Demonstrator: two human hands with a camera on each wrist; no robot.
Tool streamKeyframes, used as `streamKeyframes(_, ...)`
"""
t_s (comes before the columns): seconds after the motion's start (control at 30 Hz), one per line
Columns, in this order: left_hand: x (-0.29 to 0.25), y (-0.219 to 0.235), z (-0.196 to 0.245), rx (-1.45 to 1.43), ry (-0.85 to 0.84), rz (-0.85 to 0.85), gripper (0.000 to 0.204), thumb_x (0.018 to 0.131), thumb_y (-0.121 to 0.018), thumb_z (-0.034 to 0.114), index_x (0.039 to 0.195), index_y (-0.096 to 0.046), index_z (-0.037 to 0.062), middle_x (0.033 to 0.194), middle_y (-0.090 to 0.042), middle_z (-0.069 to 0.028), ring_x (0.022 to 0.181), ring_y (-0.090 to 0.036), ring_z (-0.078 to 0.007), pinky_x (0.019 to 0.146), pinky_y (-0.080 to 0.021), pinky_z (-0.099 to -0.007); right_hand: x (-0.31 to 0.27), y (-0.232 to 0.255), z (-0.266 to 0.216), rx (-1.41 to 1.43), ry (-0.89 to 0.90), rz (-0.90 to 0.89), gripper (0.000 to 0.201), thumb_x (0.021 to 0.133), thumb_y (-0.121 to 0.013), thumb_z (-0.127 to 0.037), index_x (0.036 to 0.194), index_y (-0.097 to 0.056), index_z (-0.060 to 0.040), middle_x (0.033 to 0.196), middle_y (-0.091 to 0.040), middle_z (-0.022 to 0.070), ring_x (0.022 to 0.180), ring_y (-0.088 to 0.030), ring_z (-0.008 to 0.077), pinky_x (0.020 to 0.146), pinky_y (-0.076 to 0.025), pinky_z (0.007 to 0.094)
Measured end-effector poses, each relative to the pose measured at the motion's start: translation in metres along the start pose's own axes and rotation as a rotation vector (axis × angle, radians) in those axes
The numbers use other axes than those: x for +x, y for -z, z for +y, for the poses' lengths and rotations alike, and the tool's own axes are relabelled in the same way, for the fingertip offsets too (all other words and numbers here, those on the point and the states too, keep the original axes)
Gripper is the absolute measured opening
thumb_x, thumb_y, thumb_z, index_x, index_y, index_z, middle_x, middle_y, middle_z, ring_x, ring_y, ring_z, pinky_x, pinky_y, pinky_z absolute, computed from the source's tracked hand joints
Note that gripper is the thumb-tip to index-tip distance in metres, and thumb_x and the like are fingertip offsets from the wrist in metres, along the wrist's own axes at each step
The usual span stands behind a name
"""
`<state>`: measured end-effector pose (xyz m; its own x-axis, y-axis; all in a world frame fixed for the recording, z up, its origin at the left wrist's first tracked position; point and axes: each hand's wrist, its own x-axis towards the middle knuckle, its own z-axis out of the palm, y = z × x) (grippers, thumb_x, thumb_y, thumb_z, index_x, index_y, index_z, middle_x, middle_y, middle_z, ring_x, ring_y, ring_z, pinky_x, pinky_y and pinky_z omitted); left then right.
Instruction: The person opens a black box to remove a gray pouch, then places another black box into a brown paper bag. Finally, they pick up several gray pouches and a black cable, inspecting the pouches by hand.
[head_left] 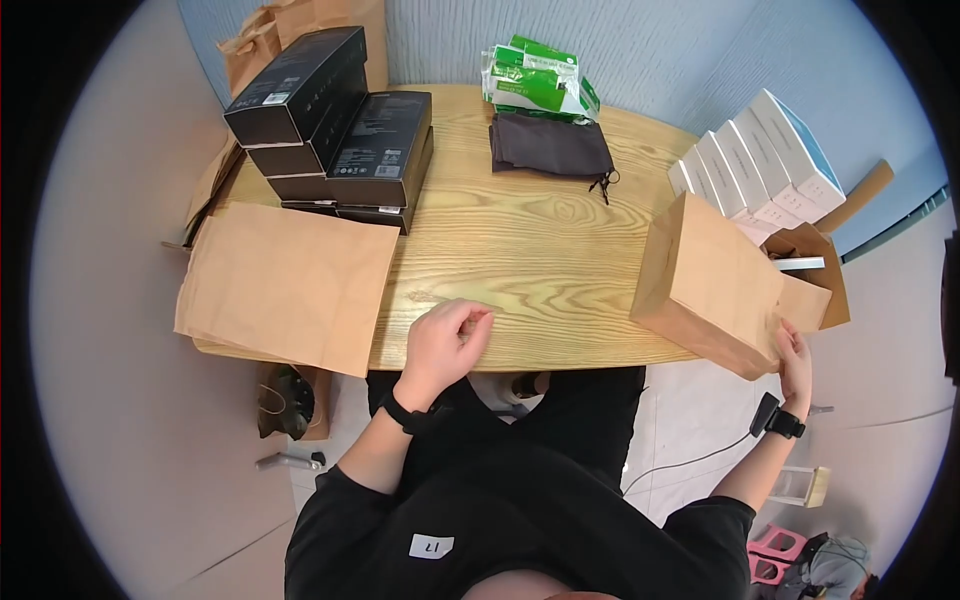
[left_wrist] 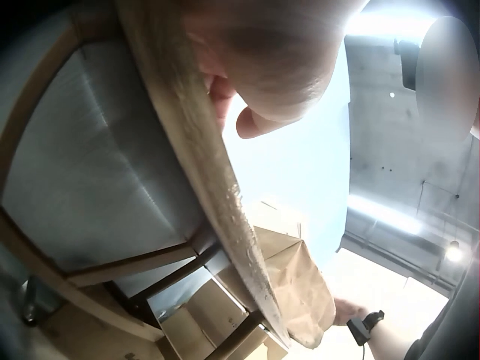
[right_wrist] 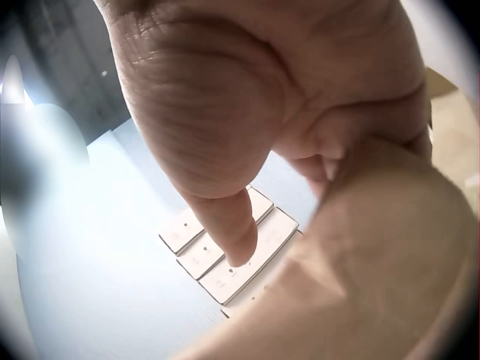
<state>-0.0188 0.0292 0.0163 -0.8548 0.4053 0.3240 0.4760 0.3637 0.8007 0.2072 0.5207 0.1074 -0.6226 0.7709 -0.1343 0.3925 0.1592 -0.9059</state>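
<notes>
Paper bag (head_left: 712, 285) lies between three and four o'clock of the table (head_left: 520, 245); right hand (head_left: 793, 362) grips its four-o'clock edge with curled fingers. Left hand (head_left: 445, 342), near six o'clock, is empty, fingers loosely curled.

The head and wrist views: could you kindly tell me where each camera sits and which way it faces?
Head: worn on the head, facing forward and down at the table; the left hand, right hand and shirt show.
Left wrist: on that wrist, facing past the left hand and table edge; the right hand shows beyond.
Right wrist: on that wrist, facing past the right hand, large at the top, toward white boxes.
Shared: head and left wrist show the paper bag by the right hand.
</notes>
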Motion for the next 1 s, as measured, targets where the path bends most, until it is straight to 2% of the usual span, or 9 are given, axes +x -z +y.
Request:
streamKeyframes(0.07, 0.002, -0.005, 0.006, 0.011, 0.018, -0.035, 0.015, 0.085, -0.061, 0.015, 0.092, -0.063, 0.0018, 0.08, -0.062, -0.0091, 0.069, -0.059, -0.018, 0.062, -0.047, -0.027, -0.006, -0.015, 0.003, 0.231, 0.183, -0.124, 0.05, 0.086, -0.058, -0.003, 0.132, -0.039, 0.0025, 0.117, -0.058, 0.0137, 0.107, -0.057, 0.0174, 0.09, -0.046, 0.0298)
streamKeyframes(0.17, 0.007, -0.025, 0.017, -0.256, 0.085, -0.226, 0.035, 0.09, -0.058, 0.023, 0.117, -0.054, 0.0005, 0.108, -0.057, -0.0097, 0.09, -0.055, -0.0163, 0.076, -0.046, -0.0267, -0.008, -0.034, 0.006, 0.29, 0.052, -0.216, 0.058, 0.084, -0.055, 0.006, 0.136, -0.033, -0.0007, 0.118, -0.058, 0.0135, 0.104, -0.058, 0.0161, 0.087, -0.048, 0.0294)
streamKeyframes(0.4, 0.018, -0.064, 0.039, -0.132, -0.097, -0.163, 0.042, 0.09, -0.059, 0.023, 0.124, -0.049, 0.0005, 0.122, -0.05, -0.013, 0.098, -0.053, -0.0154, 0.078, -0.046, -0.0273, -0.017, -0.105, 0.008, 0.457, 0.122, -0.461, 0.058, 0.083, -0.055, 0.007, 0.136, -0.033, -0.0042, 0.114, -0.061, 0.0116, 0.101, -0.06, 0.017, 0.088, -0.048, 0.0285)
streamKeyframes(0.5, 0.03, -0.065, 0.037, -0.111, -0.19, -0.074, 0.051, 0.088, -0.061, 0.031, 0.123, -0.049, -0.0036, 0.12, -0.054, -0.0178, 0.102, -0.056, -0.0241, 0.087, -0.045, -0.0326, -0.023, -0.132, -0.002, 0.5, 0.14, -0.596, 0.051, 0.083, -0.056, 0.006, 0.13, -0.038, -0.0027, 0.116, -0.06, 0.0109, 0.103, -0.06, 0.0166, 0.09, -0.047, 0.0282)
streamKeyframes(0.57, 0.038, -0.043, 0.047, -0.29, 0.16, -0.424, 0.04, 0.086, -0.063, 0.028, 0.114, -0.058, 0.0001, 0.104, -0.064, -0.0171, 0.087, -0.062, -0.0267, 0.079, -0.047, -0.0335, -0.022, -0.149, -0.01, 0.496, 0.134, -0.717, 0.048, 0.084, -0.056, 0.006, 0.128, -0.04, -0.0015, 0.113, -0.062, 0.0098, 0.101, -0.061, 0.0154, 0.088, -0.048, 0.0273)
streamKeyframes(0.6, 0.038, -0.04, 0.042, -0.276, 0.162, -0.419, 0.04, 0.086, -0.063, 0.028, 0.114, -0.058, 0.0001, 0.104, -0.064, -0.0171, 0.087, -0.062, -0.0267, 0.079, -0.047, -0.0335, -0.017, -0.156, -0.009, 0.508, 0.136, -0.725, 0.048, 0.084, -0.056, 0.006, 0.128, -0.04, -0.0015, 0.113, -0.062, 0.0098, 0.101, -0.061, 0.0154, 0.088, -0.048, 0.0273)
streamKeyframes(0.7, 0.034, -0.034, 0.03, 0.166, -0.01, -0.198, 0.019, 0.082, -0.066, 0.023, 0.088, -0.069, 0.0051, 0.075, -0.062, -0.0156, 0.066, -0.058, -0.0328, 0.061, -0.046, -0.0374, -0.006, -0.176, -0.003, 0.517, 0.127, -0.78, 0.049, 0.085, -0.054, 0.007, 0.131, -0.038, -0.001, 0.109, -0.063, 0.0109, 0.096, -0.063, 0.0152, 0.082, -0.05, 0.0261)
streamKeyframes(0.9, 0.034, -0.022, 0.032, 0.18, -0.078, 0.216, 0.013, 0.082, -0.066, 0.015, 0.086, -0.068, 0.0031, 0.077, -0.064, -0.0137, 0.068, -0.06, -0.031, 0.061, -0.047, -0.034, -0.013, -0.193, -0.005, 0.524, 0.188, -0.577, 0.046, 0.091, -0.051, -0.001, 0.135, -0.036, -0.0005, 0.107, -0.063, 0.01, 0.094, -0.063, 0.0146, 0.081, -0.051, 0.0269)
streamKeyframes(1.0, 0.043, -0.013, 0.043, 0.114, -0.143, 0.398, 0.01, 0.081, -0.066, 0.011, 0.083, -0.068, 0.0012, 0.08, -0.066, -0.0122, 0.071, -0.062, -0.0285, 0.063, -0.048, -0.0321, -0.021, -0.201, 0.005, 0.975, -0.061, -0.364, 0.04, 0.093, -0.049, -0.007, 0.131, -0.042, 0.0015, 0.107, -0.063, 0.0109, 0.092, -0.063, 0.0175, 0.083, -0.05, 0.0291)
